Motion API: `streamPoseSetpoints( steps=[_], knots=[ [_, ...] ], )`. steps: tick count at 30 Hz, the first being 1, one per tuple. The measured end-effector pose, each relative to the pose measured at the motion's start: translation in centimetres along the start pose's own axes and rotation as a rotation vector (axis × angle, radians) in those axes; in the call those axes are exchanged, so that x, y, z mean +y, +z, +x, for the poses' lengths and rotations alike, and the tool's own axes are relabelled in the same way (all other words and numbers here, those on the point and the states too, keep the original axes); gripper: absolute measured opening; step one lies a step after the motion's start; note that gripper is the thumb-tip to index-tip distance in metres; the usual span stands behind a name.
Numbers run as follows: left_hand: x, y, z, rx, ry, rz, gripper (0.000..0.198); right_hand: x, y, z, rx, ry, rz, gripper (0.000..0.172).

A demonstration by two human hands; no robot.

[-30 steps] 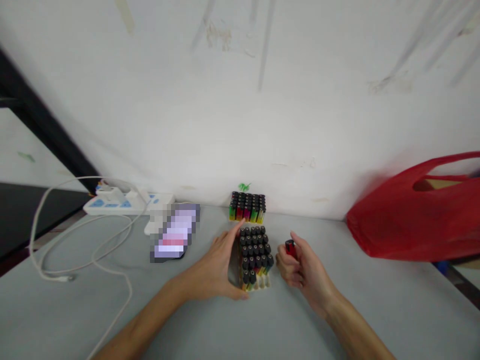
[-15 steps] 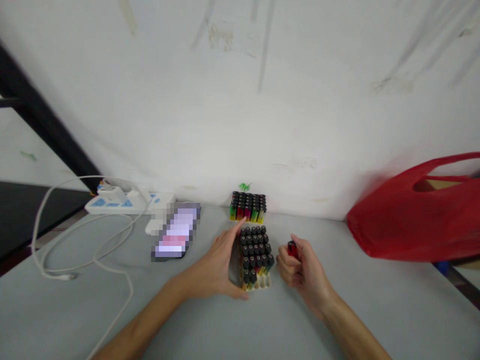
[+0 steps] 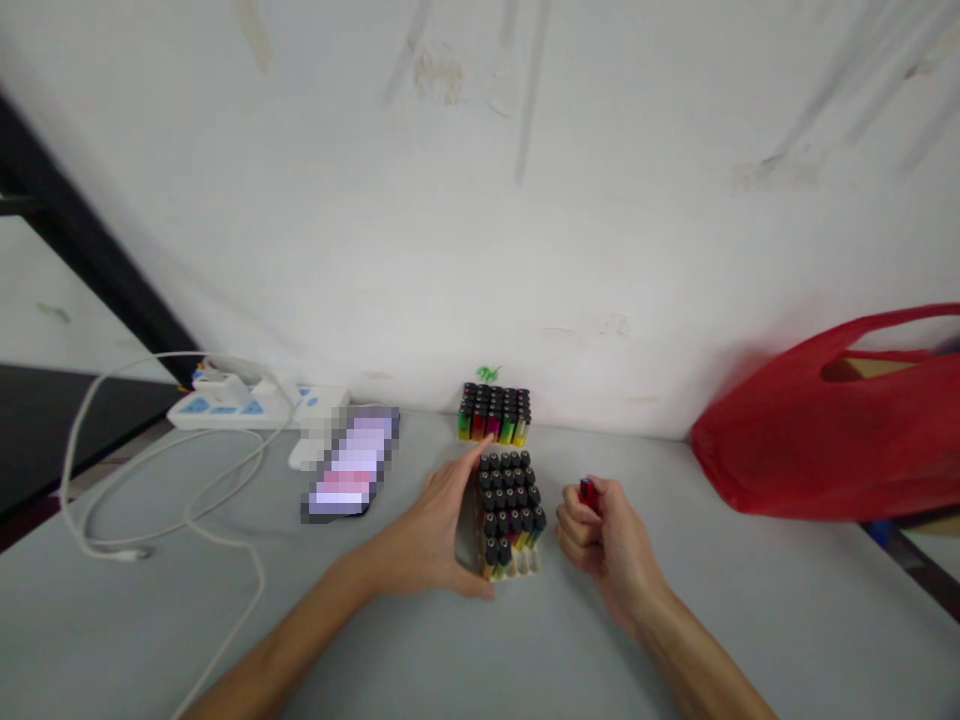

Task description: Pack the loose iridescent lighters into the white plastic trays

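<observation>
My left hand spans the left side of a pale tray, with a fingertip at its far end and the thumb at its near corner. Rows of upright lighters with black tops and coloured bodies fill most of the tray. Several bare slots show in its near row, toward the right. A little to the right of the tray, my right hand is closed around a red lighter, whose top end pokes out beside the thumb. The fingers hide the lower part of that lighter.
Another block of lighters stands behind the tray against the wall. To the left are a phone, a white power strip and a loose white cable. A red bag sits at the right.
My right thumb has shifted at the top of the red lighter, which now leans slightly differently. My left hand and the tray stay in place.
</observation>
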State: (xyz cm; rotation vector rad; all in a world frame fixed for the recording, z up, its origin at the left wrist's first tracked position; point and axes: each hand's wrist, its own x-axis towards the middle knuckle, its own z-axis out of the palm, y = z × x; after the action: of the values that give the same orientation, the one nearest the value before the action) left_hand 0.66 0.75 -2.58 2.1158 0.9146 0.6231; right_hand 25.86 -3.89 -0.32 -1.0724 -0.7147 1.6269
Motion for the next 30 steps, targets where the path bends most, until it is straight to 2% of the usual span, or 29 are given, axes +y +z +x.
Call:
streamPoseSetpoints(
  steps=[4, 7, 10, 13, 22, 24, 28, 30],
  knots=[
    [-0.1, -0.1, 0.0, -0.013, 0.013, -0.023, 0.164, 0.0, -0.2, 0.3, -0.012, 0.031, -0.014, 0.061],
    [0.1, -0.4, 0.0, -0.025, -0.029, -0.084, 0.166, 0.1, -0.4, 0.5, -0.013, 0.048, -0.030, 0.064],
    [0.4, -0.8, 0.1, -0.030, -0.078, -0.183, 0.151, 0.2, -0.4, 0.6, -0.006, 0.044, -0.034, 0.065],
    [0.7, -1.1, 0.2, -0.022, -0.054, -0.244, 0.133, 0.2, -0.4, 0.6, 0.012, 0.037, -0.044, 0.065],
    [1.1, -1.6, 0.4, -0.039, 0.019, -0.305, 0.128, 0.0, -0.2, 0.5, 0.003, 0.036, -0.056, 0.065],
    [1.3, -1.8, 0.4, -0.054, 0.016, -0.353, 0.118, 0.0, -0.2, 0.4, 0.005, 0.036, -0.059, 0.065],
    [1.6, -1.8, 0.4, -0.068, 0.004, -0.482, 0.075, -0.1, -0.3, 0.5, 0.004, 0.046, -0.068, 0.065],
    [1.6, -1.6, 0.5, -0.047, -0.001, -0.486, 0.069, 0.0, -0.3, 0.5, 0.003, 0.051, -0.074, 0.065]
  ],
)
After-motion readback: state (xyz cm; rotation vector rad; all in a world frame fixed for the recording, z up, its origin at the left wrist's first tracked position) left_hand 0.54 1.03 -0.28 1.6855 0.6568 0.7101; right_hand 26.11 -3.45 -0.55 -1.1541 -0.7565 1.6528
